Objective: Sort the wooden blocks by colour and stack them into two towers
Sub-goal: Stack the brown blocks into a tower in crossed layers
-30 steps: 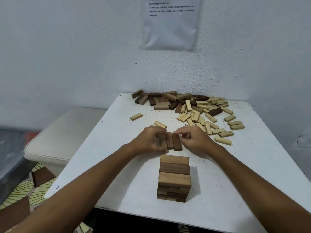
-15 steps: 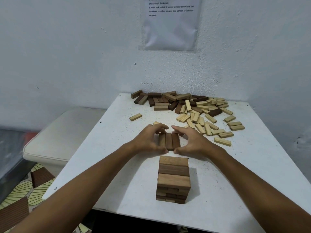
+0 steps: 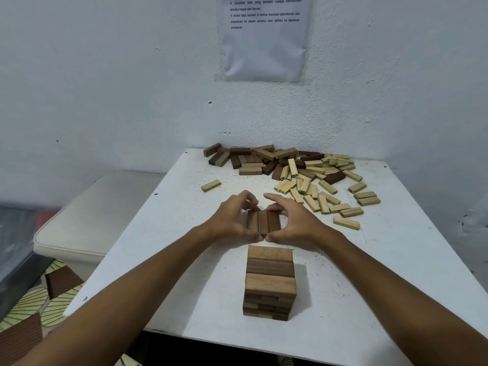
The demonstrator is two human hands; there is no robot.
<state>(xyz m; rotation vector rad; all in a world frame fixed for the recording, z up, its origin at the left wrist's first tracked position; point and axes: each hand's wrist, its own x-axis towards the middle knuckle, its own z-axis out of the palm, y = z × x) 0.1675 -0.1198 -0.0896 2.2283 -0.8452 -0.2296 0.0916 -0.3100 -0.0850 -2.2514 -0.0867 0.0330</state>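
Note:
A short tower of dark brown blocks (image 3: 270,281) stands near the table's front edge. Just behind it lie three dark blocks side by side (image 3: 263,222), squeezed into a row between both hands. My left hand (image 3: 231,220) holds the row's left side, its thumb at the near end and its fingers curled over the far end. My right hand (image 3: 293,222) holds the right side the same way. Loose dark blocks (image 3: 248,161) are heaped at the back of the table, and pale blocks (image 3: 324,188) are scattered to their right.
The white table (image 3: 184,260) stands in a corner, with walls behind and to the right. One pale block (image 3: 211,185) lies alone at the left. A cream padded seat (image 3: 87,215) sits lower on the left. A printed sheet (image 3: 264,38) hangs on the wall.
Both hands have pressed the three dark blocks together into a tidy row. Their thumbs have come to the near end and their fingers have spread wider around the row.

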